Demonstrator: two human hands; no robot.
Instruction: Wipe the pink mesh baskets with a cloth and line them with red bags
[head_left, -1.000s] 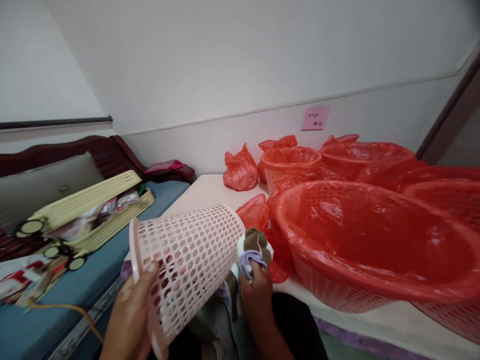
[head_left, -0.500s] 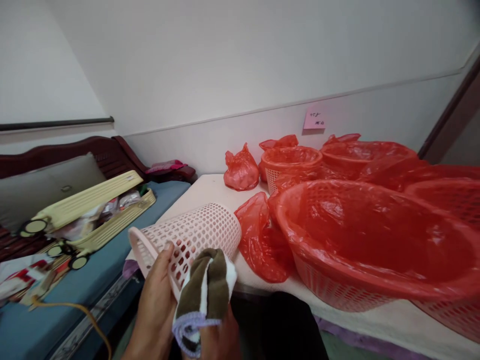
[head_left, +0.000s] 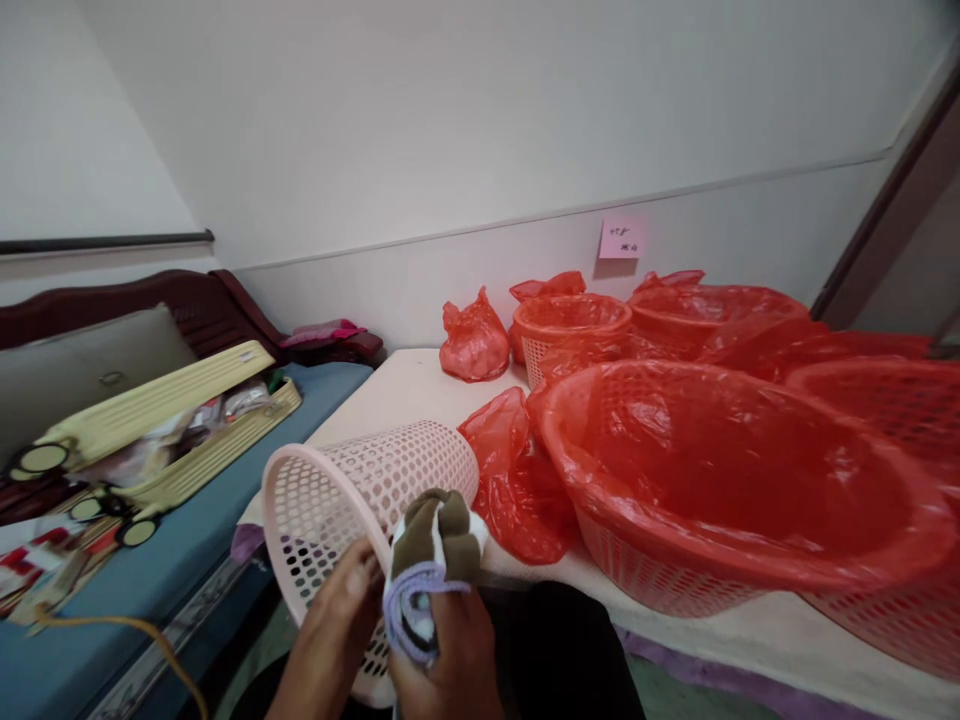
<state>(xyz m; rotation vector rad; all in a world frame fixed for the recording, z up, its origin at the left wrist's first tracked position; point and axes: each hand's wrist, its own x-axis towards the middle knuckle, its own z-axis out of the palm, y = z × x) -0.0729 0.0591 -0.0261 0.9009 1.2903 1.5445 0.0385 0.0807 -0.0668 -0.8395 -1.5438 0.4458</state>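
Pink basket (head_left: 409, 462) has turned more mouth-on, hands (head_left: 336, 625) closed on rim (head_left: 358, 500) and cloth (head_left: 436, 545), at a white surface (head_left: 401, 390) along the wall (head_left: 420, 130)

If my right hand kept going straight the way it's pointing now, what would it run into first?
Beyond the striped cloth it holds, your right hand would likely meet the side wall of the pale pink basket first; whether the cloth touches it now is hard to tell.

White wall (head_left: 465, 120), dark wooden headboard (head_left: 214, 312)
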